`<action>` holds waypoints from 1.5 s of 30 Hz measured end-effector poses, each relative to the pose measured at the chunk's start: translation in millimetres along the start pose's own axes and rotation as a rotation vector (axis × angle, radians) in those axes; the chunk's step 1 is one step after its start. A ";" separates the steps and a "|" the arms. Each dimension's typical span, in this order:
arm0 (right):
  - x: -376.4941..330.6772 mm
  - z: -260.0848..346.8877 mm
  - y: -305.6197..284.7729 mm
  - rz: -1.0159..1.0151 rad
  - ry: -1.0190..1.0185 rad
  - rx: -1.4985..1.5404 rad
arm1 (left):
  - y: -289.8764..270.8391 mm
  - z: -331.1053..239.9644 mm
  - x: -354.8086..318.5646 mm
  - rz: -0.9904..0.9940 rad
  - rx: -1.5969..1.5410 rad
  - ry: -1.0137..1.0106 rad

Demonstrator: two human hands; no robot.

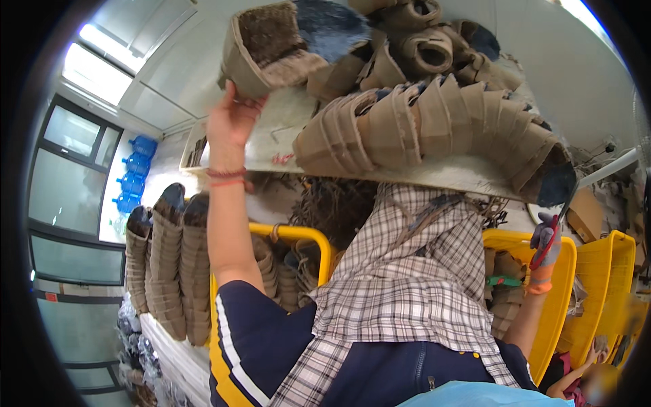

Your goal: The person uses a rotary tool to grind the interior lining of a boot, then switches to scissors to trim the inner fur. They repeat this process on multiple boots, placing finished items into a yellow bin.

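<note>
My bare left hand (234, 122), with red bands at the wrist, reaches up over the table. Its fingers grip the lower edge of a tan fabric piece (247, 74), shaped like a boot upper and lined with brown fleece. My right hand (544, 247) is at the right, off the table's edge, in a greyish-purple glove with an orange cuff. It is closed around a tool with a red looped handle (542, 254), which looks like scissors; the blades are hard to make out. Between the hands, a curved row of nested tan pieces (434, 125) lies on the table (271, 149).
More rolled tan pieces (430, 51) are heaped at the back. Yellow bins (553, 305) stand at my right, and a yellow frame (298, 232) is at my left beside tall stacks of pieces (166, 258). Another person (583, 380) sits at the lower right. Blue water bottles (139, 166) stand far left.
</note>
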State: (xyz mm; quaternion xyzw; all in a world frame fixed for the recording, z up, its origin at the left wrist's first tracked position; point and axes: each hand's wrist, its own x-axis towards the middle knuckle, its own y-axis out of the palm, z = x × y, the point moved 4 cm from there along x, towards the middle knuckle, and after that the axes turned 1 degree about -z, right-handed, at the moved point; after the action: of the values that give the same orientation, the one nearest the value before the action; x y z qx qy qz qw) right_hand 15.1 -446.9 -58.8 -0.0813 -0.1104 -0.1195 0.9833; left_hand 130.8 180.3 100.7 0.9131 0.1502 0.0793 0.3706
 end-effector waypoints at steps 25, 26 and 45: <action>-45.2 52.4 213.0 0.871 -0.417 -1.088 | -124.0 241.2 -222.7 -0.112 -0.311 -0.854; -45.5 52.1 214.9 0.876 -0.412 -1.098 | -125.1 242.1 -223.2 -0.114 -0.310 -0.857; -25.1 61.0 211.3 0.791 -0.490 -1.215 | -121.4 242.6 -220.9 -0.136 -0.175 -0.819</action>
State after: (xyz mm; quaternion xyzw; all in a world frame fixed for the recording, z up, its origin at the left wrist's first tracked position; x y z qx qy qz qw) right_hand 32.7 -227.7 -34.3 -0.6652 -0.2031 0.2234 0.6829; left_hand -41.3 30.9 -164.7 0.8225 0.0431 -0.3022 0.4799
